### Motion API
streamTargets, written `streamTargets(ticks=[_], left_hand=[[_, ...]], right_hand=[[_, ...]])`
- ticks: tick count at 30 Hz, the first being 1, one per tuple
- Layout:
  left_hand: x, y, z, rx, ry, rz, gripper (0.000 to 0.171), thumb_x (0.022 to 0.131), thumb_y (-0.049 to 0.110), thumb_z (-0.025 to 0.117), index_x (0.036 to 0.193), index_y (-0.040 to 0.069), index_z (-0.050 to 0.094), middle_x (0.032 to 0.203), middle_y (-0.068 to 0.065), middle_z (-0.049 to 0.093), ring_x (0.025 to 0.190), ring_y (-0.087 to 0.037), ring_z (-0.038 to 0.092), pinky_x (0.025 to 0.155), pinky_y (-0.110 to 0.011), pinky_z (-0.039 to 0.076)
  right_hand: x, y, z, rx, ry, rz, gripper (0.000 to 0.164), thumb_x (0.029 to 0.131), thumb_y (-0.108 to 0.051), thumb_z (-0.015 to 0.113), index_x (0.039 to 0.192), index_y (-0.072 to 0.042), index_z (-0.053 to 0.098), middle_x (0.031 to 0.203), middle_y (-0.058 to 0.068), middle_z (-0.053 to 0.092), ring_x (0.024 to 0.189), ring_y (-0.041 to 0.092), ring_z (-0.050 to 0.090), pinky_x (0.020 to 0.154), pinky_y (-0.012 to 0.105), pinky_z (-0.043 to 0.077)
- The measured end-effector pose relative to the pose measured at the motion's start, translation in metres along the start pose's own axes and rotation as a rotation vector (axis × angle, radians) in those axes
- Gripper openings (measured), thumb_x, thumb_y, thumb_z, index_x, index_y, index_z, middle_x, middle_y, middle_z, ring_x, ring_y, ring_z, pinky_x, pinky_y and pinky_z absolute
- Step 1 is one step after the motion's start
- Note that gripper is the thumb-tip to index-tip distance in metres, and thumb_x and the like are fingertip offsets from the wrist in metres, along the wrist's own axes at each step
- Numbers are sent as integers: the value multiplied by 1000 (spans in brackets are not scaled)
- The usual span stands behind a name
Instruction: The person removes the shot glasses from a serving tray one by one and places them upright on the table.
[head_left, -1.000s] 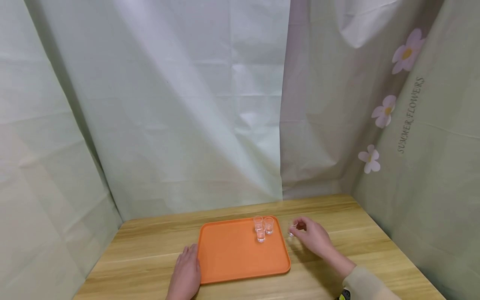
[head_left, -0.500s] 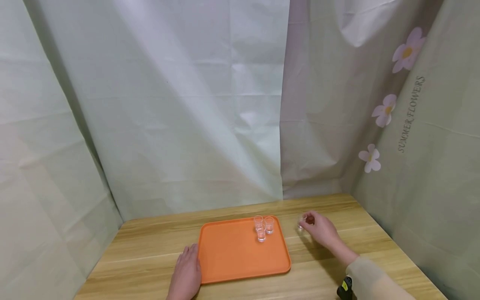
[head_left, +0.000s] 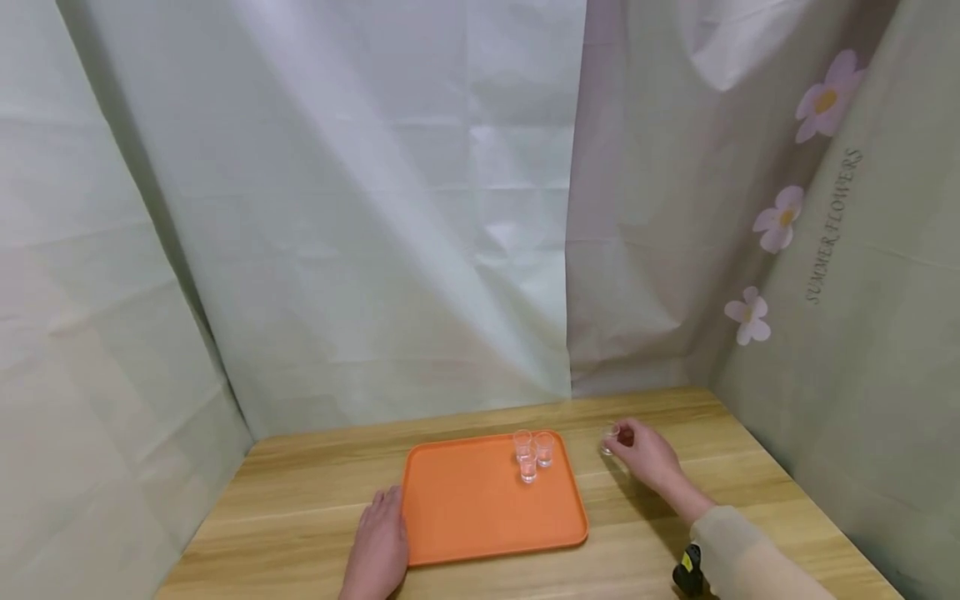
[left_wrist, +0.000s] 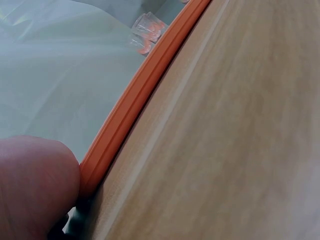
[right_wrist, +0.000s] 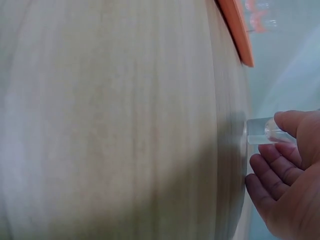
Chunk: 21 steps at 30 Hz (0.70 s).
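My right hand (head_left: pixel 647 454) pinches a small clear shot glass (head_left: pixel 609 440) between thumb and fingers, on the wood to the right of the tray. In the right wrist view the glass (right_wrist: pixel 259 132) stands with its base at the table surface and the thumb over its upper part. An orange tray (head_left: pixel 480 521) lies in the middle of the table. Three more clear glasses (head_left: pixel 528 468) stand close together in its far right corner. My left hand (head_left: pixel 378 542) rests at the tray's left edge with its fingers straight; the left wrist view shows the thumb (left_wrist: pixel 37 185) against the rim.
The wood-grain table (head_left: pixel 300 475) runs back to pale green hanging cloth (head_left: pixel 375 250). On the right, more cloth carries printed flowers (head_left: pixel 776 218) and lettering. A black device with a yellow mark (head_left: pixel 687 568) sits at the right wrist.
My right hand has moved the glass right and farther back, away from the tray. The left hand keeps its place at the tray's edge. The head view has shifted slightly.
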<state>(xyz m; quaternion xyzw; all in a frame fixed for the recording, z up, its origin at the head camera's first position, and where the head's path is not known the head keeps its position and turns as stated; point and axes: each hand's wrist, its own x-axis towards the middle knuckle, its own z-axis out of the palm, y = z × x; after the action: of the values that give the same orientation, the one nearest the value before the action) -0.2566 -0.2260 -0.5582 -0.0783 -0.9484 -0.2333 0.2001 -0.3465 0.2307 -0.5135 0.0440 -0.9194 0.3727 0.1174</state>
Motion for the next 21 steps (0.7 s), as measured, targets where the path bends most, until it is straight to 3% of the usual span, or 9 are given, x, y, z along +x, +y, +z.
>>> streamTargets(ticks=[11, 21], left_hand=[[3, 10, -10, 7, -93, -57, 44, 109, -1, 50, 150, -17, 53, 151, -38, 57, 148, -59, 45, 124, -71, 35], [4, 13, -13, 3, -121, -92, 44, 112, 2, 49, 153, -16, 52, 155, -37, 55, 151, -58, 42, 126, -70, 33]], right_hand=[[-1, 1, 3, -7, 5, 4, 26, 104, -23, 78, 115, -2, 69, 108, 10, 76, 105, 33, 73, 95, 57, 59], [0, 2, 6, 1, -5, 13, 31, 105, -23, 78, 120, 1, 68, 111, 12, 75, 108, 35, 72, 97, 58, 59]])
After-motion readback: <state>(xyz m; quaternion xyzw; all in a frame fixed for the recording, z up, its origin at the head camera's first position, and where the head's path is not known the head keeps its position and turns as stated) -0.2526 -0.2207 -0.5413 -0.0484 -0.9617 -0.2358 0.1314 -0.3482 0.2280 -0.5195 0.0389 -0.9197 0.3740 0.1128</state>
